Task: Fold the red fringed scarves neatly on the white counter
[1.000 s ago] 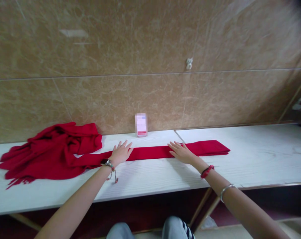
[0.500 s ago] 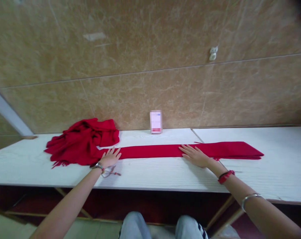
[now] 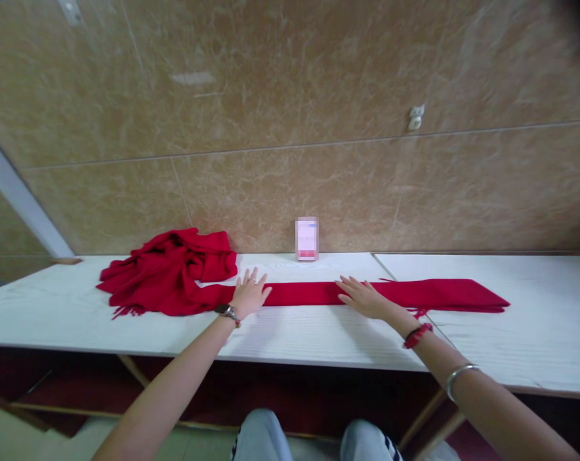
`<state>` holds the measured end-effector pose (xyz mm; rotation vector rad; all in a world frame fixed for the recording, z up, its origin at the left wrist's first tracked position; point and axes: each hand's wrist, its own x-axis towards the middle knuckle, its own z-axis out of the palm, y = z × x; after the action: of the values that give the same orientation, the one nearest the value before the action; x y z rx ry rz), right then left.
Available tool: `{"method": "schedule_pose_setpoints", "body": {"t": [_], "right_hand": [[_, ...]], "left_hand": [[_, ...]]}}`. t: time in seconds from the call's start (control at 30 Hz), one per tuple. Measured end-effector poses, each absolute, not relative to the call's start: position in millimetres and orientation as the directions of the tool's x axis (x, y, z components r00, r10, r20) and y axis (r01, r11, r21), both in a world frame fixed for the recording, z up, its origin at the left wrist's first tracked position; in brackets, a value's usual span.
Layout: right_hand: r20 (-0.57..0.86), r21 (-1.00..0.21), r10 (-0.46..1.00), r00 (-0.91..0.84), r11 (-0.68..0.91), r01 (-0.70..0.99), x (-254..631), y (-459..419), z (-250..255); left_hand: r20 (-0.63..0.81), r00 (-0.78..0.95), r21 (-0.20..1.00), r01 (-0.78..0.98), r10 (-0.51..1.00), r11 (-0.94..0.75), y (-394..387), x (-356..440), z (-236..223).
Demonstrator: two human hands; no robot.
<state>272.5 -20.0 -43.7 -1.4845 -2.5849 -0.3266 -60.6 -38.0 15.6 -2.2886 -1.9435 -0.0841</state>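
Observation:
A red scarf (image 3: pixel 299 294) lies in a long narrow folded strip along the white tabletop, with fringe showing near its right part. My left hand (image 3: pixel 250 296) is over the strip's left part, fingers spread and palm down. Farther right, my right hand (image 3: pixel 362 297) is flat on the same strip with its fingers extended. Neither hand grips the cloth. At the left, a crumpled heap of red fabric (image 3: pixel 169 272) with a fringed edge meets the strip's end; whether it is the same piece I cannot tell.
A phone (image 3: pixel 307 240) with a blurred screen leans upright against the tan tiled wall (image 3: pixel 271 186). A small white cat-shaped hook (image 3: pixel 416 118) is stuck on the wall. The white table (image 3: pixel 549 333) has a seam right of centre and dark shelving below its front edge.
My left hand has moved right along the strip, away from the heap. My right hand has shifted slightly left. The whole view has tilted a little.

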Motion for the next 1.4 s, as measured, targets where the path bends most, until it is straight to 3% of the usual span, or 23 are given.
{"method": "schedule_pose_setpoints", "body": {"t": [0.13, 0.43, 0.57, 0.77, 1.27, 1.4], "right_hand": [[0.210, 0.081, 0.810, -0.547, 0.543, 0.836, 247, -26, -43], [0.159, 0.094, 0.856, -0.492, 0.483, 0.871, 304, -37, -29], [0.195, 0.135, 0.814, -0.548, 0.531, 0.837, 304, -42, -9], [0.149, 0.231, 0.821, -0.551, 0.513, 0.827, 290, -48, -4], [0.375, 0.312, 0.794, -0.479, 0.378, 0.871, 298, -49, -15], [0.375, 0.381, 0.780, -0.502, 0.364, 0.850, 305, -52, -14]], "left_hand": [[0.030, 0.357, 0.053, 0.932, 0.934, -0.358, -33, -19, -2], [-0.140, 0.312, 0.065, 0.950, 0.940, -0.306, -18, -23, -11], [-0.072, 0.411, 0.043, 0.911, 0.909, -0.409, 0, 11, 0], [0.001, 0.680, 0.130, 0.727, 0.733, -0.675, 27, 79, 6], [-0.069, 0.630, 0.226, 0.765, 0.774, -0.603, 56, 141, 14], [-0.066, 0.633, 0.277, 0.754, 0.771, -0.595, 60, 154, 11]]}}
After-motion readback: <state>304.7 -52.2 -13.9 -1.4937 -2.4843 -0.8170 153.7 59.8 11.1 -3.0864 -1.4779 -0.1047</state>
